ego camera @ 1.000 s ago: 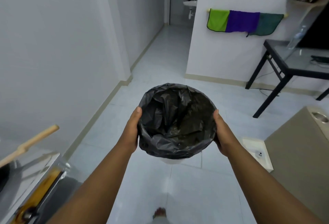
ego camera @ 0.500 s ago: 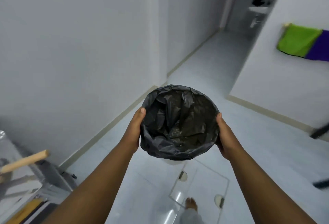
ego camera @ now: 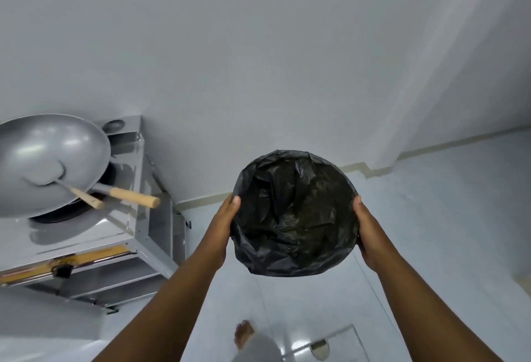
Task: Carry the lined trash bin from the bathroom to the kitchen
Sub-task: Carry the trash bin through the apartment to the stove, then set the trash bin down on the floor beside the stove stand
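A round trash bin lined with a crumpled black plastic bag hangs in the air in front of me, its mouth facing up. My left hand clasps its left side, thumb resting on the rim. My right hand clasps the opposite side the same way. The bag covers the bin's walls, so the bin body itself is hidden.
A steel stove stand stands at the left against a plain white wall, bearing a grey wok with wooden handles that stick out rightwards. Pale tiled floor spreads right. My bare foot shows below, near a floor hatch.
My view has swung left: the hallway, doorway and coloured towels are gone, the stove stand and wok now fill the left. Both hands keep the same hold on the bin.
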Tool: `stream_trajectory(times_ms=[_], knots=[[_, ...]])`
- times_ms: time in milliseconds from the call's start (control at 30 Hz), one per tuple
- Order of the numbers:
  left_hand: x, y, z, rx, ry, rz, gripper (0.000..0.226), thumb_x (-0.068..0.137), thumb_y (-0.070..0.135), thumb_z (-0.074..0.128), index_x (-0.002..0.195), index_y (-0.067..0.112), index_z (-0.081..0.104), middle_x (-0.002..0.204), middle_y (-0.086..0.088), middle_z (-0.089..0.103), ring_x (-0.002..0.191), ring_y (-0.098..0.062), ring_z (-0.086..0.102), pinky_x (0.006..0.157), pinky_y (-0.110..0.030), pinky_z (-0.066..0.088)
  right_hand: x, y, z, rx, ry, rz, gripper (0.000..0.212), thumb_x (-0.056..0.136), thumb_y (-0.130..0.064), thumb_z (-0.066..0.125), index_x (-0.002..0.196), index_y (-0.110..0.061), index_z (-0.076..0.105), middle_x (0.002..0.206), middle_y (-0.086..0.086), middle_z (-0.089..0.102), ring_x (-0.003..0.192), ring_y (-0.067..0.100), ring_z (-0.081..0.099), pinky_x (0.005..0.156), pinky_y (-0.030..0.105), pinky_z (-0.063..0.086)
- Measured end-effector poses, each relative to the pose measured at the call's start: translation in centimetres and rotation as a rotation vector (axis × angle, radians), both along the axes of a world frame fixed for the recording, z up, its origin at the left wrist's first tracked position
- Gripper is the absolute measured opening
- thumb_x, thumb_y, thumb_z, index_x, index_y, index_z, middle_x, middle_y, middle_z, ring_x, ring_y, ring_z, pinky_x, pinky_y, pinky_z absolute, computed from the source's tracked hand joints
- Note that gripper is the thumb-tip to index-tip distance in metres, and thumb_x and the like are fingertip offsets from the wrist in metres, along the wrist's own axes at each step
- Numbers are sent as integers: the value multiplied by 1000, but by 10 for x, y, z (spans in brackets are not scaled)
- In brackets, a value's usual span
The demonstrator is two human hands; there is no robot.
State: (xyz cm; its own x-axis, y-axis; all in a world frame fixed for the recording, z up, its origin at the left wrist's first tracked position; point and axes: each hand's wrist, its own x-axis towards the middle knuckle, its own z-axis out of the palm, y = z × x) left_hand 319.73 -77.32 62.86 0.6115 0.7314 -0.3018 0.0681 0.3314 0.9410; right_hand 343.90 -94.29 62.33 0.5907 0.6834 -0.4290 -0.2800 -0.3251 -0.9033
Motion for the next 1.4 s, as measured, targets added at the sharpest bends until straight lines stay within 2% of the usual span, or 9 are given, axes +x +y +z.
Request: stream_trajectory(times_ms=[133,367,500,567,767,933,1133,1233,1400], knots=[[-6,41,-22,-36,26,45,85,74,81,50,145,34,51,135,13,62,127,-11,56,97,-30,47,7,55,-19,-26,66,89,71,90,-72,36,149,-34,42,151,-2,50,135,23,49,107,41,44],[4,106,-78,-112,141,119,86,72,85,51,143,38,50,143,7,59,131,-18,54,110,-45,45,28,134,-78,-97,201,162,69,83,-69,53,144,-35,49,142,-6,58,131,23,53,100,43,51],[14,127,-132,-219,227,165,73,79,76,53,139,35,55,134,12,63,127,-11,56,98,-27,46,40,169,-130,-184,262,173,69,81,-65,53,143,-35,50,139,-8,59,123,15,55,92,41,52],[17,136,-172,-275,287,185,75,77,77,53,140,36,54,135,12,62,127,-13,55,101,-30,45,43,184,-170,-225,284,183,65,82,-64,51,142,-37,50,136,-12,59,118,11,55,86,40,52],[37,154,-325,-413,396,261,64,85,69,48,140,36,47,121,20,57,105,3,53,91,-22,43,63,223,-335,-378,369,260,67,80,-66,52,142,-42,46,139,-12,56,127,22,50,100,60,47],[50,169,-454,-578,495,276,44,96,56,40,133,34,46,116,12,54,111,-13,48,95,-37,40,72,239,-473,-468,398,297,60,85,-64,52,140,-41,48,131,-14,58,123,23,52,89,57,51],[50,184,-548,-597,540,232,38,97,61,36,125,39,49,102,21,57,91,-3,53,91,-40,43,71,250,-575,-524,420,325,58,88,-62,50,140,-35,46,122,-15,59,121,25,52,84,53,51],[48,183,-569,-605,548,240,38,98,61,34,125,39,50,102,20,57,92,-5,55,92,-40,43,69,252,-601,-534,429,323,54,93,-59,46,141,-33,45,128,-10,58,125,26,50,91,59,50],[46,177,-584,-620,543,270,54,100,56,32,147,30,42,121,9,52,120,-18,47,97,-41,40,67,248,-620,-558,419,329,62,90,-62,50,144,-33,42,145,-3,51,134,29,46,98,63,46]])
